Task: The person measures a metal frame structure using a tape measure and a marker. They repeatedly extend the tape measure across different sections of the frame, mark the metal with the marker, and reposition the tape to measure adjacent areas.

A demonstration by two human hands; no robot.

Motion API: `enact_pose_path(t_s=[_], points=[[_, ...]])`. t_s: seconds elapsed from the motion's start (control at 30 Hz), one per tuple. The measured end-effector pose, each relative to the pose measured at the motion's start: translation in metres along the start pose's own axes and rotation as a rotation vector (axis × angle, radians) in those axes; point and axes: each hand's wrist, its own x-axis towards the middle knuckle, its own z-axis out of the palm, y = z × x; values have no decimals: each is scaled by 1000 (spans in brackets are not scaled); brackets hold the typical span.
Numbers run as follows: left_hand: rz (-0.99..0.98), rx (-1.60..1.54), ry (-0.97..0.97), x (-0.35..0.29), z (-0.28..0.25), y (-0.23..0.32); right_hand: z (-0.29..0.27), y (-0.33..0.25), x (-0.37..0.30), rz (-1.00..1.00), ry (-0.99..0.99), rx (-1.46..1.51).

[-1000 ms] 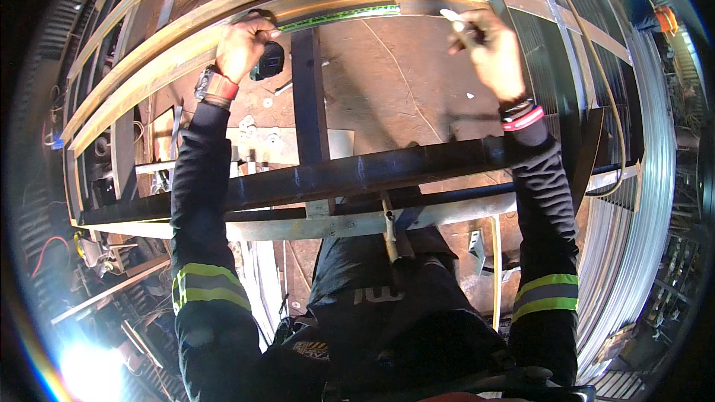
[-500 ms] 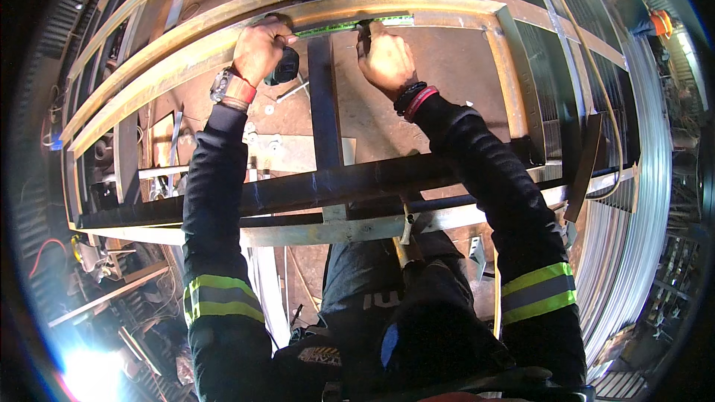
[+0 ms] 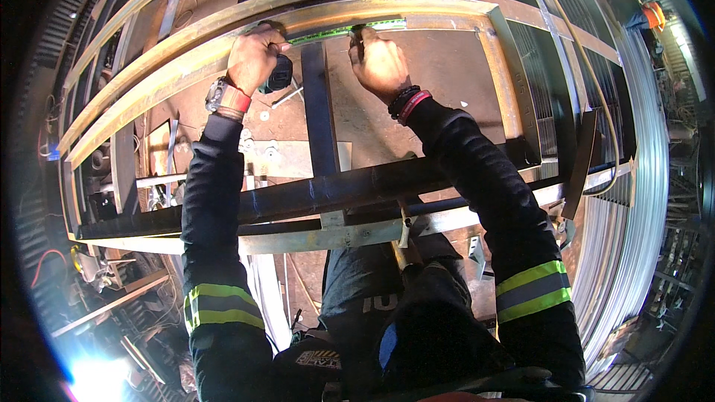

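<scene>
A bright green tape measure blade [image 3: 320, 34] lies stretched along the rusty steel beam [image 3: 439, 9] on the far side of the frame. My left hand [image 3: 252, 58] is closed on the blade's left part, with a dark piece showing above its fingers. Fingers bent together, my right hand [image 3: 380, 65] pinches a small dark thing [image 3: 360, 30] against the tape, too small to name; the blade runs on past it to the right. Just below my left hand shows a dark green and black tool [image 3: 278, 74], partly hidden by the hand.
A dark steel crossbar [image 3: 320, 112] joins the far beam to the near dark beam [image 3: 350, 184] in front of my legs. Long bright metal lengths [image 3: 633, 201] are stacked at right. An orange-clad part of a person [image 3: 654, 16] shows far right. An intense glare [image 3: 97, 378] lies lower left.
The view has shifted slightly, so the frame and both hands sit a little further left. My hands keep about the same places along the tape.
</scene>
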Motion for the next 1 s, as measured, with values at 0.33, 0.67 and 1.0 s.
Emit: enact_pose_path(t_s=[0.33, 0.67, 1.0], points=[[-18, 3, -7, -1, 0, -4, 10, 8, 8, -173, 24, -25], [-12, 11, -7, -2, -2, -5, -69, -25, 8, -227, -765, -184], [-24, -5, -4, -5, 2, -13, -150, -49, -123, 88, -471, 28]])
